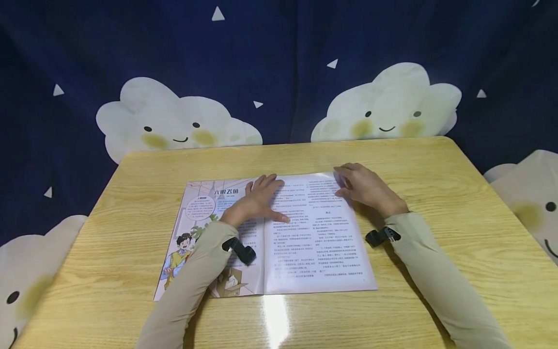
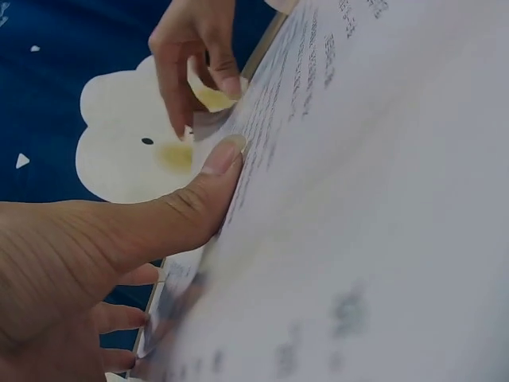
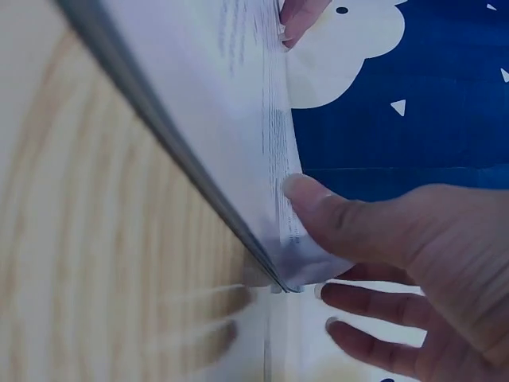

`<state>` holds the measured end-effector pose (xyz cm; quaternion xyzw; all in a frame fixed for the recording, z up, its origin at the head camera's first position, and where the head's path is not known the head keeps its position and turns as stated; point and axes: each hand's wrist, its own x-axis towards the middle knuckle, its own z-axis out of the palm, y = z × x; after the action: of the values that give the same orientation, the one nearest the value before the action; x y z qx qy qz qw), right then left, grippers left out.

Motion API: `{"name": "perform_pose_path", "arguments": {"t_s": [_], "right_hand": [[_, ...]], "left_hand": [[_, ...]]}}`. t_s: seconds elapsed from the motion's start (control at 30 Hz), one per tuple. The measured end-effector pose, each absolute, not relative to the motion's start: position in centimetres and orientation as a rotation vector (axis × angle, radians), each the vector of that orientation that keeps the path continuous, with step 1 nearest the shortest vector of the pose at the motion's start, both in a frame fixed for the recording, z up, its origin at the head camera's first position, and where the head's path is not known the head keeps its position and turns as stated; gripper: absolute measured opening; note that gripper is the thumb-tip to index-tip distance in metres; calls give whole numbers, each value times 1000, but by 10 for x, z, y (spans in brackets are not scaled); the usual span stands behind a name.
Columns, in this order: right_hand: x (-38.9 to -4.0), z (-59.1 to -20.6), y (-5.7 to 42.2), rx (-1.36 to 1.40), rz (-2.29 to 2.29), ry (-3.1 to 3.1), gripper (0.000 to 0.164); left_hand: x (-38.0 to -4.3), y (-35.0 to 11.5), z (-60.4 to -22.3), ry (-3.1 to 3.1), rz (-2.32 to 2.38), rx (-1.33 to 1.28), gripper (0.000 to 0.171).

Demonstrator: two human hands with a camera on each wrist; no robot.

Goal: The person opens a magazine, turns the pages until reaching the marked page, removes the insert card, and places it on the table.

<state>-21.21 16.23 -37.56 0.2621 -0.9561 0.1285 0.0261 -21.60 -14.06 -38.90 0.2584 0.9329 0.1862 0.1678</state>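
An open magazine [image 1: 314,242] lies on the table, with an illustrated left page and a right page full of printed text. My left hand [image 1: 260,199] rests across the fold near the top, fingers spread and thumb pointing right over the text. In the left wrist view its thumb [image 2: 187,215] lies along the paper. At the top right corner, my right hand [image 1: 365,186] pinches the edge of the right-hand page [image 3: 262,159]. There the thumb [image 3: 338,219] is on the printed side, and the corner bends up a little from the sheets beneath.
The wooden table [image 1: 436,194] extends around the magazine on all sides. Behind it hangs a dark blue curtain [image 1: 287,63] with smiling clouds and small white triangles. Black straps with small devices [image 1: 383,236] circle both wrists, over beige sleeves [image 1: 440,276].
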Motion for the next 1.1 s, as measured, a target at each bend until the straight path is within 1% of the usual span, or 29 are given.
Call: {"name": "perform_pose_path", "arguments": {"t_s": [0.07, 0.17, 0.23, 0.3, 0.47, 0.53, 0.73, 1.03, 1.1], "right_hand": [[-212, -376, 163, 833, 395, -2885, 58], [-214, -378, 163, 845, 496, -2807, 43], [-215, -379, 162, 836, 590, -2761, 37], [-215, -379, 163, 834, 683, -2712, 35], [-213, -374, 165, 833, 876, -2633, 40], [-212, -371, 166, 803, 942, -2619, 38], [-209, -364, 164, 705, 1078, -2602, 25], [-206, -359, 162, 618, 1154, -2597, 16], [-206, -359, 163, 600, 1168, -2623, 17]], "left_hand": [[-216, -141, -390, 2655, 556, 732, 110], [-217, -141, -392, 2652, 592, 735, 115], [-218, -142, -392, 2651, 611, 745, 119], [-219, -142, -393, 2649, 628, 758, 122], [-221, -142, -394, 2646, 645, 783, 128], [-221, -142, -394, 2645, 647, 789, 129], [-220, -142, -394, 2650, 669, 800, 131], [-219, -145, -394, 2682, 669, 832, 131], [-219, -145, -394, 2690, 669, 849, 128]]}}
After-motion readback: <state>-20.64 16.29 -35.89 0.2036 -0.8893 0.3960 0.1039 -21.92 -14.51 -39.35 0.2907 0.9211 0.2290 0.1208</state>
